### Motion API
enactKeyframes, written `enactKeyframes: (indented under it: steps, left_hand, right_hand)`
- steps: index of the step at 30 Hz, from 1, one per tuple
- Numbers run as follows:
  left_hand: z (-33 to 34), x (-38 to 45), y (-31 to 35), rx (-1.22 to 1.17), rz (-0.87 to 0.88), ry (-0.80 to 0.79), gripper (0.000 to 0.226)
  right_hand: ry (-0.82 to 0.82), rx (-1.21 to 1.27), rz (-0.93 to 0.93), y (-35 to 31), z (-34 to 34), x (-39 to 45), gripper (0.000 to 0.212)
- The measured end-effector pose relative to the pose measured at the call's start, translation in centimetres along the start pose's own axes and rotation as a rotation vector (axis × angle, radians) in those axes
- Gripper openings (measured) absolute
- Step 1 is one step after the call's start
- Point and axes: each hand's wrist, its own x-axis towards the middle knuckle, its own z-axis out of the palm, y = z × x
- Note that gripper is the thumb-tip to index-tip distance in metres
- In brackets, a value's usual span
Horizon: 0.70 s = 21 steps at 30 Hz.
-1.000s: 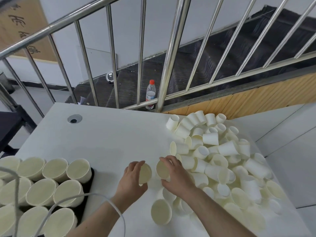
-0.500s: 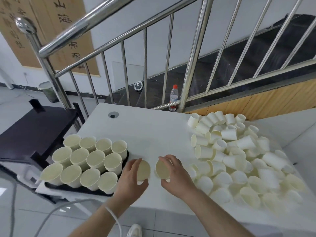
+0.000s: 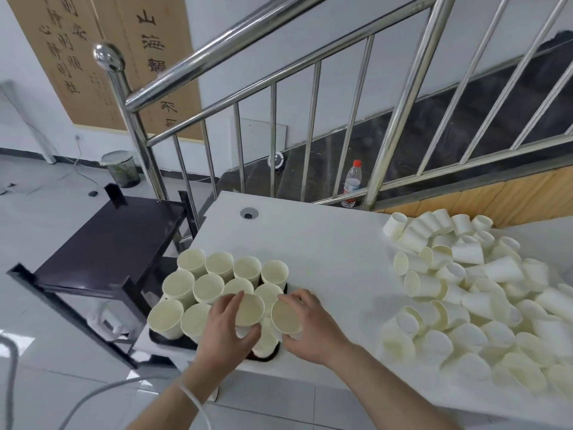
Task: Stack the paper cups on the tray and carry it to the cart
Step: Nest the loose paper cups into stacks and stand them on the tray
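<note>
Hands hold one paper cup each over the black tray (image 3: 173, 340) of upright cups at the table's (image 3: 325, 243) left edge, left hand (image 3: 224, 332) curled round its cup (image 3: 248, 309), right hand (image 3: 310, 325) round another cup (image 3: 286, 318).

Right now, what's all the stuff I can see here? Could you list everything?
Upright paper cups: about a dozen, cream, packed on the tray.
Tray: one, black, table's near-left corner.
Loose paper cups: a big heap, too many to count, white, table's right side.
Table: one, white, with a cable hole.
Cart: one, dark, left of the table.
Railing: one, steel, behind the table.
Water bottle: one, clear with red cap, on the stairs.
Bin: one, dark, by the wall.
Left hand: holds one cup over the tray.
Right hand: holds one cup beside it.
</note>
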Motion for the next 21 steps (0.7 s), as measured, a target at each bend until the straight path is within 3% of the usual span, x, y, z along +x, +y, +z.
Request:
enactKeyframes:
  steps: [12,21]
  left_hand:
    - [-1.3,1.2,-5.6,0.041,0.001,-0.149,0.091]
    - [-0.8,1.7,-6.0,0.088,0.002,-0.266,0.081]
  right_hand:
    - [-0.098,-0.099,0.029,-2.6,3.6,2.2,0.07]
    - [-0.143,-0.135,0.056,-2.3,4.5,2.3,0.077]
